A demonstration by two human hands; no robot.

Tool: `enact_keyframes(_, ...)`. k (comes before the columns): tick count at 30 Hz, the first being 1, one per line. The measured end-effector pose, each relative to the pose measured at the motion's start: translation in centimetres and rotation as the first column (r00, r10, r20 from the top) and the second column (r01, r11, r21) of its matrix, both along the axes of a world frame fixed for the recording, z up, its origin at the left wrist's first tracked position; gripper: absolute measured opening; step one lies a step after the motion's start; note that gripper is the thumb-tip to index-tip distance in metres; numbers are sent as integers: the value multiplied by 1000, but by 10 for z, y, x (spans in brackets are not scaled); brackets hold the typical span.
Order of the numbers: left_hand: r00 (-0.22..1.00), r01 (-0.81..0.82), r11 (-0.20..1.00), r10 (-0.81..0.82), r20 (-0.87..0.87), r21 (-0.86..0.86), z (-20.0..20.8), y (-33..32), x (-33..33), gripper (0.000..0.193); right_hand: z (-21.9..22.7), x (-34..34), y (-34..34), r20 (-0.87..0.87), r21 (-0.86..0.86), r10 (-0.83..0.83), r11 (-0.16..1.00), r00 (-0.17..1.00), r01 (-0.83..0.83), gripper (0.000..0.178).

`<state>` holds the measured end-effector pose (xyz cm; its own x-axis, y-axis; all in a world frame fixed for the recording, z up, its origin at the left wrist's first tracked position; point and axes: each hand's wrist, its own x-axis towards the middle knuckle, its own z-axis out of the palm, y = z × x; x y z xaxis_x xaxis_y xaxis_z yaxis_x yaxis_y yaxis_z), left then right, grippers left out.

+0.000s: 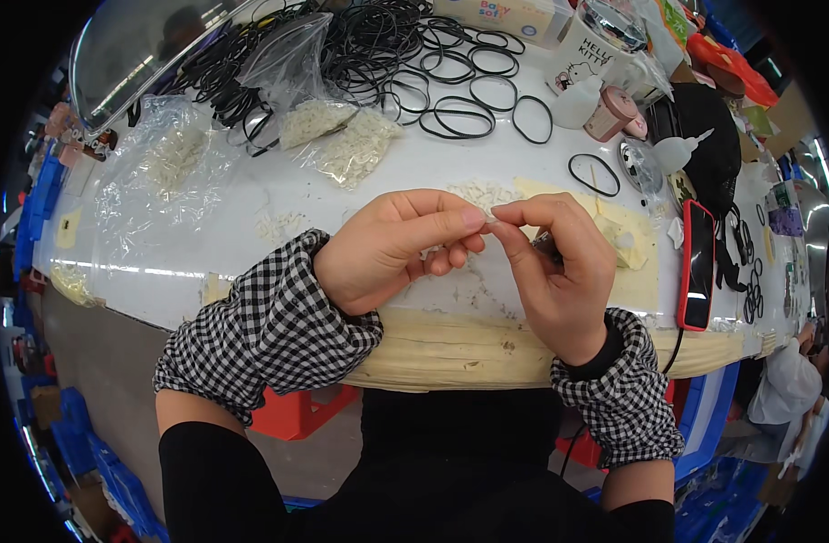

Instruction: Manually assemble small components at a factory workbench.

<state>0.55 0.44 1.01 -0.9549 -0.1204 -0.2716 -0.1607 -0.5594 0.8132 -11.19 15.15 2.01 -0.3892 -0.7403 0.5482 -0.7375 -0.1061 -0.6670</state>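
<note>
My left hand [401, 240] and my right hand [563, 262] meet fingertip to fingertip above the near part of the white table. Thumb and forefinger are pinched on each side, and a tiny pale piece seems to sit between them, too small to name. Something dark shows partly behind my right fingers. Just beyond the fingertips lies a small heap of whitish bits [479, 194]. Farther back, clear plastic bags of small cream-coloured pieces [349, 149] rest on the table, near many black rubber rings [459, 118].
At the left lies another clear bag [165, 163] of pale pieces. A red-edged phone [697, 262] stands at the right, its cable hanging down. Behind are a white cup [582, 54], a squeeze bottle [681, 152] and a tangle of black rings. Yellowish tape [450, 357] covers the table's front edge.
</note>
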Motion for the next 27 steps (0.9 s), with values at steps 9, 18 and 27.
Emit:
enact_keyframes(9,997,17,999,-21,-80,-45,-8,-3,0,18,-3,-1,0,35,-1,94,996,995,-94,37)
enact_keyframes(18,995,6,997,-13,-99,-78,-10,-3,0,18,0,-1,2,64,16,104,994,993,-105,38)
enact_keyframes(27,996,11,1000,-13,-86,-23,-10,-3,-2,21,-3,1,1,24,-30,81,996,996,-80,33)
